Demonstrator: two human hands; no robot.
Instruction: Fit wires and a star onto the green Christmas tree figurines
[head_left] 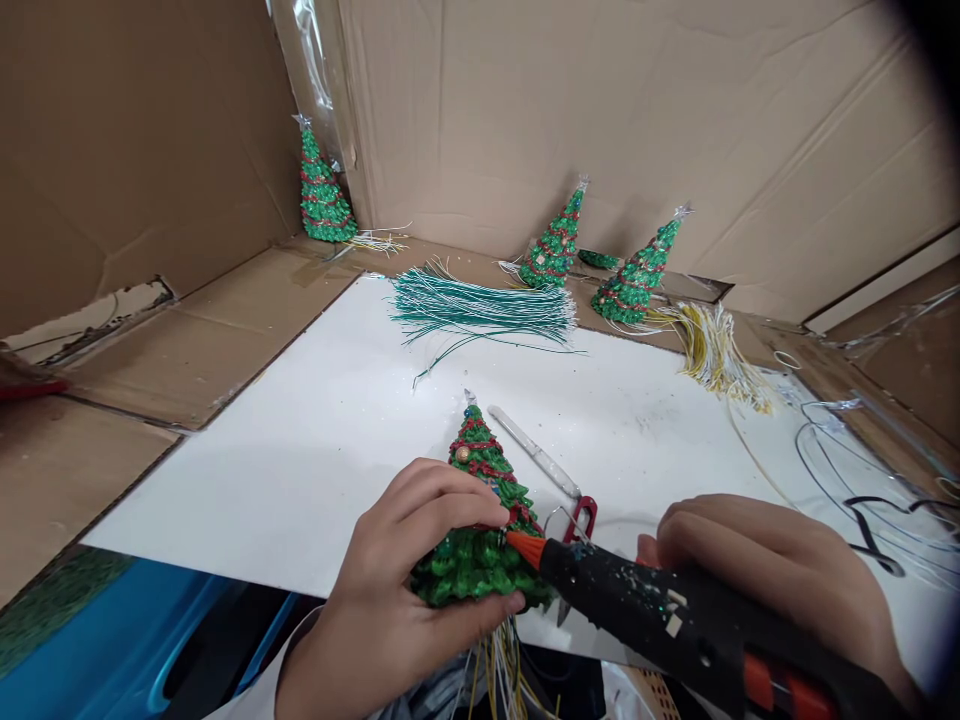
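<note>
My left hand (pixel 405 570) is closed around the lower part of a small green Christmas tree ornament (pixel 480 460) with red garland and tiny baubles. White and yellow wires (pixel 499 670) hang from its base. A black hot glue gun (pixel 637 590) is gripped in my right hand (pixel 780 580), whose fingers are partly hidden behind it. The gun's orange nozzle touches or nearly touches the tree near my left fingertips. Just behind the gun, red-handled scissors (pixel 587 517) lie partly covered, beside a white-speckled stick-like tool (pixel 534 450).
A bundle of green wires (pixel 484 310) lies across the white board (pixel 300 470). Finished-looking trees stand at the back: one left (pixel 324 195), two right (pixel 556 240). Yellow and white wires (pixel 712 350) and loose cables (pixel 840 470) lie on the right. Cardboard walls (pixel 600 100) enclose the area.
</note>
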